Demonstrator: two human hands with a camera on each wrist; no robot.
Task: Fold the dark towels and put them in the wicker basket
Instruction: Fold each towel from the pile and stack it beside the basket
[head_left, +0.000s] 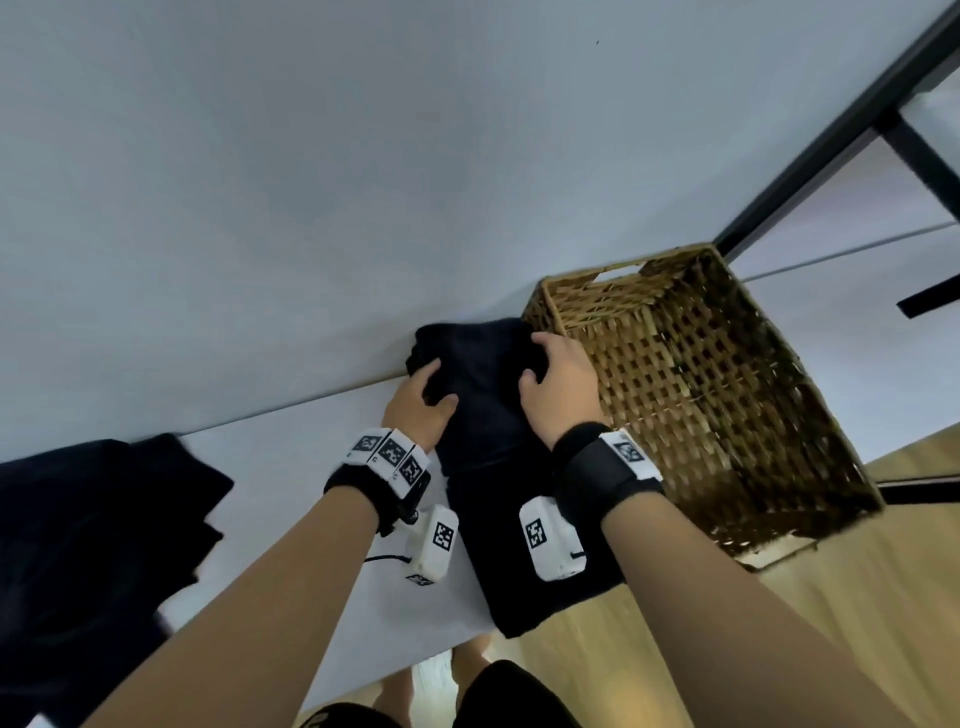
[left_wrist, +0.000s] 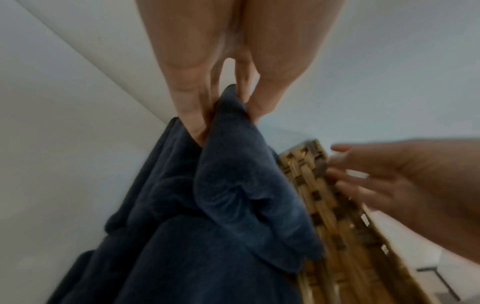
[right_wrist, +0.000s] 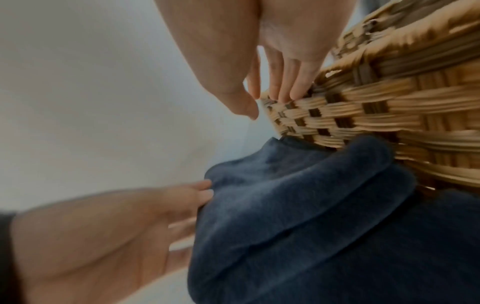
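Note:
A dark navy towel (head_left: 483, 415) lies bunched on the white table (head_left: 311, 467), right against the wicker basket (head_left: 701, 389). My left hand (head_left: 421, 400) pinches a fold at the towel's far left edge; the left wrist view shows thumb and fingers of this hand (left_wrist: 226, 117) closed on the towel (left_wrist: 221, 205). My right hand (head_left: 556, 379) hovers over the towel's right side with loose fingers. In the right wrist view this hand (right_wrist: 270, 102) touches the basket's woven wall (right_wrist: 389, 102) above the towel (right_wrist: 311, 216) and holds nothing. The basket's inside shows only weave.
A second pile of dark towels (head_left: 93, 519) lies on the table at the left. A pale wall stands just behind the table. A black metal frame (head_left: 831, 140) rises at the right, and wooden floor (head_left: 779, 649) shows beyond the table's edge.

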